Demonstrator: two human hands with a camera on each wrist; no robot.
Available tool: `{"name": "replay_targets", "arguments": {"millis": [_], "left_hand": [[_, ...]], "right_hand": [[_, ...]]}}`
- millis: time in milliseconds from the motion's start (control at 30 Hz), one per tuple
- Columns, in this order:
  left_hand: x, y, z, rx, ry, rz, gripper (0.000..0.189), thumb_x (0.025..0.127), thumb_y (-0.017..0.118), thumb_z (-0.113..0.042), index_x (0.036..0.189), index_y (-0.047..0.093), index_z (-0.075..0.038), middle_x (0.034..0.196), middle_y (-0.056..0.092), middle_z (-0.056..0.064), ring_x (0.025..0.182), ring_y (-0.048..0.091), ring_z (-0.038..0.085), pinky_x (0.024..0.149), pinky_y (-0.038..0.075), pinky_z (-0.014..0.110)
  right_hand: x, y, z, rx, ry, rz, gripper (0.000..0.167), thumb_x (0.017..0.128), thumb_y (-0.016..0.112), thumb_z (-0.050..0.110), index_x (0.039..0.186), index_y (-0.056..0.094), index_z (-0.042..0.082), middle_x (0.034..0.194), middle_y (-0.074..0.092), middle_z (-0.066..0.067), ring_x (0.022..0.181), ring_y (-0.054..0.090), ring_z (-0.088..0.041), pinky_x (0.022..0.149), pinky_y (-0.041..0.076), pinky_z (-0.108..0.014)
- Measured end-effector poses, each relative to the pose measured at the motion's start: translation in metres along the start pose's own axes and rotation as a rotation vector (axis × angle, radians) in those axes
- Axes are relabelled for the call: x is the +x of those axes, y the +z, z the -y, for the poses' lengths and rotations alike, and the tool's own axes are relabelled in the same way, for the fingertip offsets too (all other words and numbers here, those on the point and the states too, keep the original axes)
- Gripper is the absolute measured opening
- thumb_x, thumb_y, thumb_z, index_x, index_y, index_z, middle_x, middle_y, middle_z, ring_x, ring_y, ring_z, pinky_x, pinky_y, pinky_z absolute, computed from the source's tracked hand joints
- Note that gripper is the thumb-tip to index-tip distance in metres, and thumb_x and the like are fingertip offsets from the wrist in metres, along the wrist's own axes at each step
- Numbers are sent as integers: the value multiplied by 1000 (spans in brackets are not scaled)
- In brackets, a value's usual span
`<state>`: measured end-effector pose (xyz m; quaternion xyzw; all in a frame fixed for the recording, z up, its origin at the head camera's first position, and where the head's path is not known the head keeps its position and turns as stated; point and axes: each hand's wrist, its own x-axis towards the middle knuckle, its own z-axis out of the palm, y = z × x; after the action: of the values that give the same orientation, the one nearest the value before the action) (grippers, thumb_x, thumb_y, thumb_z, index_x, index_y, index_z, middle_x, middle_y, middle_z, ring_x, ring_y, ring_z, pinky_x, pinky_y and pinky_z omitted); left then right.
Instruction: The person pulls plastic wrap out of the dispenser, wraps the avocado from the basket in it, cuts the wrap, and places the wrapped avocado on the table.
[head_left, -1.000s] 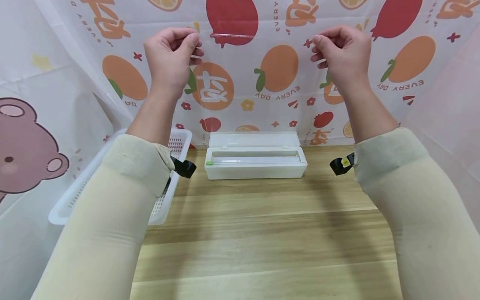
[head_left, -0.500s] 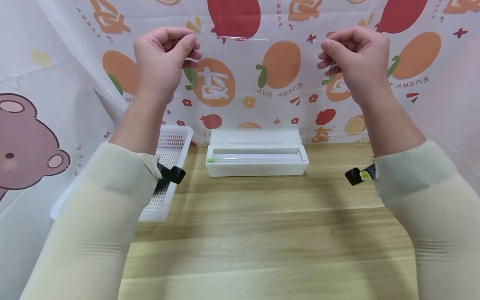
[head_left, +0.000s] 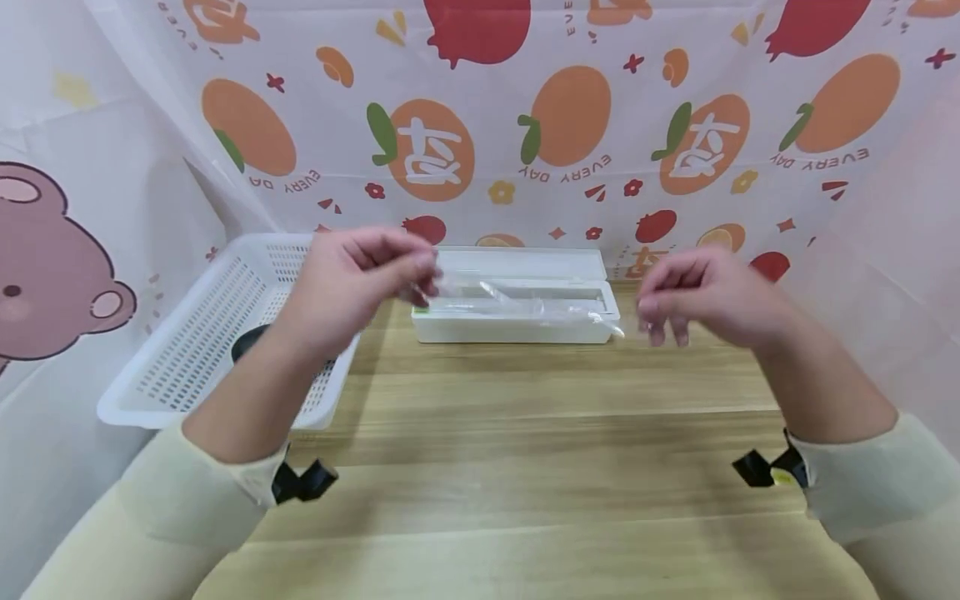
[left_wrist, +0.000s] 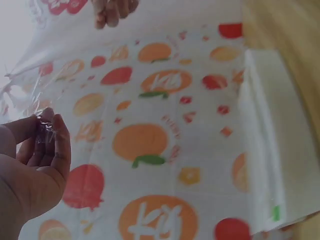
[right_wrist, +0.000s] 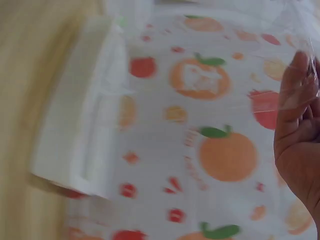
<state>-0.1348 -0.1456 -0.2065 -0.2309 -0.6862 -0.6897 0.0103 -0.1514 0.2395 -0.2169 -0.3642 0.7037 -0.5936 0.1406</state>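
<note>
A thin clear sheet of cling film (head_left: 542, 310), crumpled and glossy, hangs between the two hands in the head view. My left hand (head_left: 367, 283) pinches its left end between thumb and fingers; the left wrist view also shows the film bunched in that hand (left_wrist: 37, 165). On the other side my right hand (head_left: 708, 296) has thumb and forefinger together. In the right wrist view, film (right_wrist: 285, 80) lies around the fingers of that hand (right_wrist: 300, 125). Behind the film stands a white cling film box (head_left: 517, 333), its lid (head_left: 525, 262) raised.
A white perforated basket (head_left: 120, 410) stands at the left, with a dark object (head_left: 247, 340) in it partly hidden by the left forearm. The wooden table (head_left: 525, 467) reaches toward me. A fruit-print curtain (head_left: 495, 108) hangs at the back.
Both hands have come down from high before the curtain to about the box's height. The film, earlier stretched straight between them, now droops and crumples.
</note>
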Motion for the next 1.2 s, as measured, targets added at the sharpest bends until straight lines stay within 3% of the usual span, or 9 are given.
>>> {"name": "replay_targets", "arguments": {"millis": [100,233,367,467,533,700,833,967,1200], "left_hand": [[-22,6,19,88,-144,48,13,90,71,-10,101,73,-3,89,72,11,78,69,24,70,60,36],[-49,9,42,134,-275,121,15,92,70,-13,103,71,-3,90,71,17,77,68,26,68,60,39],[-74,12,69,103,-348,222,16,92,69,-11,102,70,1,89,71,20,74,68,21,64,60,38],[-91,12,92,73,-392,302,17,92,68,-11,101,69,4,87,71,15,73,68,16,63,59,36],[-101,11,106,61,-431,331,18,93,67,-13,101,69,4,86,71,13,73,67,14,64,59,37],[-118,10,136,79,-516,347,22,92,68,-15,100,69,5,86,70,22,70,66,18,65,59,38],[-125,11,155,93,-551,354,24,91,68,-12,100,67,10,84,68,25,68,64,20,61,57,33],[-130,7,170,75,-587,355,21,92,67,-10,99,68,10,83,69,20,68,63,18,63,58,32],[-132,-1,184,255,-525,375,16,91,70,-16,96,73,-2,85,72,9,74,63,13,66,55,25]], "right_hand": [[-11,17,-24,-56,124,108,13,91,60,-9,91,68,1,77,68,-12,61,66,-26,46,51,-33],[-24,39,-57,-22,215,218,7,93,63,-1,92,68,3,75,66,-16,60,64,-19,45,51,-31],[-34,58,-89,43,251,302,5,94,63,2,92,67,1,73,64,-22,58,61,-10,44,48,-26],[-42,71,-112,92,290,340,6,94,63,4,92,67,0,72,64,-24,58,60,-9,43,46,-24],[-47,79,-126,102,328,351,8,93,64,7,91,67,0,72,65,-23,57,59,-14,43,45,-23],[-59,97,-157,71,422,356,9,92,67,13,92,70,5,75,67,-24,53,55,-13,46,45,-18],[-65,108,-173,51,457,352,10,91,69,16,92,71,7,76,65,-27,51,53,-8,46,48,-21],[-68,115,-182,6,478,335,11,90,71,18,91,71,7,70,64,-16,50,53,-9,47,46,-19],[-69,118,-188,-233,390,241,6,85,77,21,85,74,16,78,65,9,66,56,-1,58,50,-19]]}}
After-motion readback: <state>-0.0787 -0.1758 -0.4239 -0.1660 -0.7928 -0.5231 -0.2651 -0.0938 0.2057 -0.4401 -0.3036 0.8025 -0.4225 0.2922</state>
